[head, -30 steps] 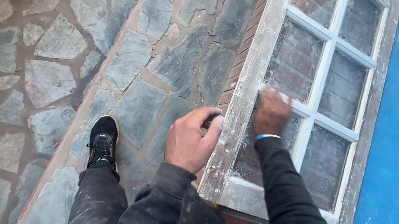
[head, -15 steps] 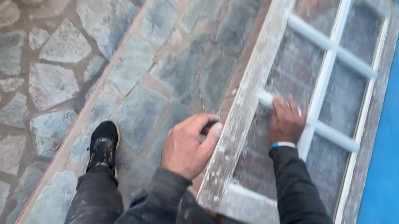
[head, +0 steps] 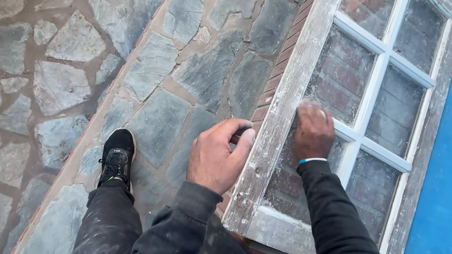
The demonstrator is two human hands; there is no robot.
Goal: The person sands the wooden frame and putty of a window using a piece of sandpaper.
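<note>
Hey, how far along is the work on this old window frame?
The window frame's left rail looks worn to bare grey wood, so that part seems done. In hand: the left hand steadies that rail while the right hand rubs a dusty pane by the crossbar. The white muntins remain painted.

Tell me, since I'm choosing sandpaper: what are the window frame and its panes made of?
The weathered white window frame looks like wood: worn paint shows bare grey grain where the left hand grips it. The dusty panes seem to be glass, as bricks show through them; the right hand presses there.
</note>
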